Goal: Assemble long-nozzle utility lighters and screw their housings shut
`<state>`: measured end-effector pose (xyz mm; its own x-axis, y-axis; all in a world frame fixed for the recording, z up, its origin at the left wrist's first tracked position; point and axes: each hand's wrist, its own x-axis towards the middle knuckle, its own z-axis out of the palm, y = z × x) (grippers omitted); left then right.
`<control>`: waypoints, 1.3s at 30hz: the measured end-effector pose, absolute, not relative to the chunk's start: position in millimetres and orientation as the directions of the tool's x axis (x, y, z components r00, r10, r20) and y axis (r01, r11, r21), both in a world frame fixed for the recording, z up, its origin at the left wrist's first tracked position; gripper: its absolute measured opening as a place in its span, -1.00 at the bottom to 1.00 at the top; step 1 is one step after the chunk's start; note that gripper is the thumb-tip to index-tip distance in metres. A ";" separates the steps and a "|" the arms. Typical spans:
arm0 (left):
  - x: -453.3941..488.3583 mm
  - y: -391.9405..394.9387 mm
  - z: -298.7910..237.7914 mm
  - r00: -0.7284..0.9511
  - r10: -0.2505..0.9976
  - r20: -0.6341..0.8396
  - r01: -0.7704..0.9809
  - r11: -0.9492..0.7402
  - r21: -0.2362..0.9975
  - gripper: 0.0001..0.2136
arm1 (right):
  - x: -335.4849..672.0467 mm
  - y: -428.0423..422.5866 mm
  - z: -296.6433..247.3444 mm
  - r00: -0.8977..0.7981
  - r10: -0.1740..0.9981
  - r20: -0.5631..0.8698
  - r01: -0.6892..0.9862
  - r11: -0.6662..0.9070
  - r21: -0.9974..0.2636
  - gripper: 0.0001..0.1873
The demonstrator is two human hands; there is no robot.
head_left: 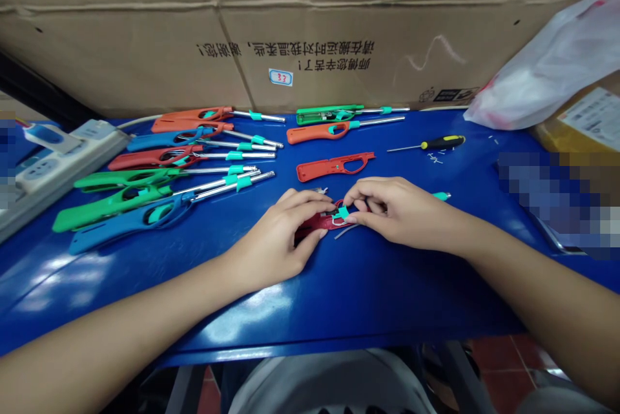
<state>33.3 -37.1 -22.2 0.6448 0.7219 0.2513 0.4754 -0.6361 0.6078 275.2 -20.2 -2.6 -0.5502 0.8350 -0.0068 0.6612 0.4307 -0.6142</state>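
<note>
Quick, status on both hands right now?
Left hand: closed on the red casing, holding it.
Right hand: bent at the teal piece on that casing; whether it grips it cannot be told.

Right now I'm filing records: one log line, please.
left hand: holding red casing; right hand: touching teal part; screwdriver: on table

Holding a red lighter shell (pixel 317 223) on the blue bench (pixel 310 314) with the left hand (pixel 285 233), pinching a turquoise piece (pixel 341 212) in it with the right hand (pixel 404 212). Facing a loose red shell half (pixel 317 170) just beyond, coloured lighters (pixel 150 159) to the left, a screwdriver (pixel 436 143) far right.
</note>
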 end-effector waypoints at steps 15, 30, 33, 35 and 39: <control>32.7 -35.9 -24.3 0.651 0.699 0.296 0.444 -0.667 0.598 -0.72 | 274.7 -25.3 -1.5 -0.581 0.814 -0.017 0.729 0.511 -0.455 -0.82; 33.3 -37.8 -24.1 0.634 0.718 0.288 0.472 -0.654 0.591 -0.70 | 278.5 -20.6 -1.8 -0.628 0.777 0.037 0.647 0.548 -0.530 -0.85; 33.0 -37.8 -25.2 0.633 0.711 0.307 0.458 -0.663 0.592 -0.71 | 277.9 -21.7 1.4 -0.620 0.784 0.035 0.645 0.535 -0.546 -0.85; 33.1 -37.7 -26.0 0.630 0.704 0.328 0.445 -0.673 0.590 -0.71 | 277.3 -22.2 2.0 -0.616 0.787 0.028 0.649 0.527 -0.548 -0.85; 33.7 -38.0 -27.3 0.628 0.690 0.361 0.425 -0.692 0.583 -0.71 | 274.9 -23.2 0.0 -0.557 0.830 0.004 0.671 0.453 -0.587 -0.87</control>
<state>33.7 -38.0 -27.3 0.6278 0.6897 0.3608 0.4250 -0.6921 0.5835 274.9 -23.2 0.0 -0.5572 0.8304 0.0036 0.6713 0.4530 -0.5866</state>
